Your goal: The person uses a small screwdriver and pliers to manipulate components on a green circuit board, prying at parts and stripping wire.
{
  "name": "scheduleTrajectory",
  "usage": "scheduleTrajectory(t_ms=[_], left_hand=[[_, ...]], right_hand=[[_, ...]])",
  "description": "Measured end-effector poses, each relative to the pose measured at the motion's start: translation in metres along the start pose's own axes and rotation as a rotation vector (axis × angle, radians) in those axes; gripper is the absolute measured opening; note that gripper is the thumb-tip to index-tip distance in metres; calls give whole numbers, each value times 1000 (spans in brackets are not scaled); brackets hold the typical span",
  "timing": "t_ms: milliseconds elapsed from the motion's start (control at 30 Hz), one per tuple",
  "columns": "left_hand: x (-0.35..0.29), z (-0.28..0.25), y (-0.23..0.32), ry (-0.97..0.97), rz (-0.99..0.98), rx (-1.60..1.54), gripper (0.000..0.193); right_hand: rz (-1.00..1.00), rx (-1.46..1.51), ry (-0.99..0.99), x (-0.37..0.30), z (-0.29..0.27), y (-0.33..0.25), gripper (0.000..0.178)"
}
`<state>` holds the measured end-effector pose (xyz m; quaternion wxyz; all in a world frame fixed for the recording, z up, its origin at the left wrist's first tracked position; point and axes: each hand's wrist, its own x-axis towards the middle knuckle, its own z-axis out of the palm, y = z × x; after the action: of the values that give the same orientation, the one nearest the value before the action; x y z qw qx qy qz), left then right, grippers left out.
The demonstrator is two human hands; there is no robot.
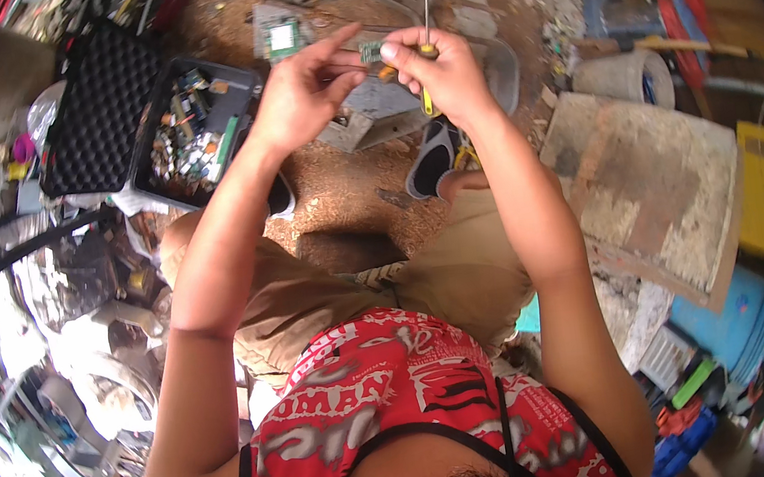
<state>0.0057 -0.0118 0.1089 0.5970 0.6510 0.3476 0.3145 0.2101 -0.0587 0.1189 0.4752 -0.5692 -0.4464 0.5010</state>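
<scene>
Clock centred on the frame, 12 at the top edge. Right hand at 1 o'clock, closed on two items: thumb and forefinger pinch a small green circuit board, and the same hand retains a yellow-handled screwdriver, shaft pointing to 12. Circuit board sits at 12 o'clock, raised in the space between the hands. Left hand at 11 o'clock, partly open, fingers extended toward 2 and thumb apart from them; fingertips very near the circuit board's left edge, contact cannot be told. Just beyond the left hand, between 11 and 12, lies a second green board bearing a white square. Grey blocky piece below the hands, at 12. Open dark case at 10 o'clock contains a heap of small electronic parts; its foam-lined lid is tilted back farther out on the same bearing. Worn flat panel at 3 o'clock; blue container at 4.
</scene>
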Motion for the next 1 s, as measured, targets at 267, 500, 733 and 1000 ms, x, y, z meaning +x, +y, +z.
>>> scheduleTrajectory(t_ms=[267, 500, 733, 1000], left_hand=[[7, -15, 2, 83, -31, 202, 48], [12, -28, -4, 153, 45, 549, 39], [33, -99, -51, 297, -177, 928, 35], [38, -73, -90, 404, -47, 997, 41]], right_hand=[[224, -29, 544, -16, -185, 28, 33], [602, 49, 640, -60, -245, 118, 31], [244, -227, 365, -20, -168, 50, 40], [37, -282, -5, 12, -48, 22, 36]])
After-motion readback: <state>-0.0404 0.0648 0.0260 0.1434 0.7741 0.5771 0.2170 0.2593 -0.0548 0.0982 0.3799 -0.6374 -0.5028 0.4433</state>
